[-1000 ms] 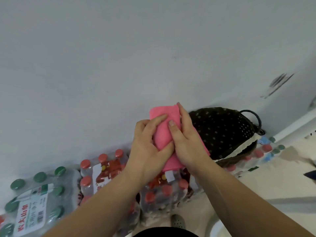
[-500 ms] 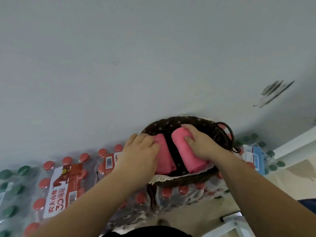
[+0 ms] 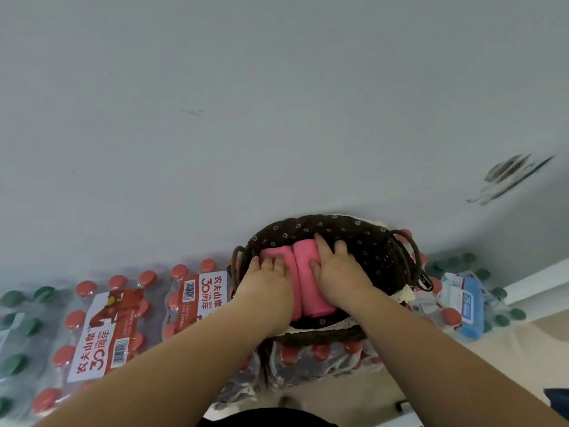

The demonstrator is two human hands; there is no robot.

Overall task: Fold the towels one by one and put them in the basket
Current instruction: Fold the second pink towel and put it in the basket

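Two rolled pink terry towels lie side by side in the left half of a dark brown oval wicker basket (image 3: pixel 369 241) lined with flower-print cloth. The basket stands on a shrink-wrapped pack of red-capped water bottles (image 3: pixel 320 355) against a grey wall (image 3: pixel 277 103). The left hand (image 3: pixel 271 278) rests flat on the left towel (image 3: pixel 278 251) and the right hand (image 3: pixel 335 272) is spread over the right towel (image 3: pixel 314 306). As far as we can tell, neither hand grasps anything: the fingers lie extended and press down rather than curl round the cloth.

We read this as the seating step, with the folds being tucked into place. To do it well, we would:

- Press evenly with the palms, so that the rolls settle without springing open.
- Keep the two towels touching along their length and snug to the left wall, since the right half of the basket shows only bare lining for later towels.
- Lift the hands straight up, so that no layer is dragged loose.
- Go gently, because the basket's footing on the bottle caps looks uneven.

More red-capped bottle packs (image 3: pixel 101 328) lie to the left, and a blue-and-white packet (image 3: pixel 465 303) lies to the right.
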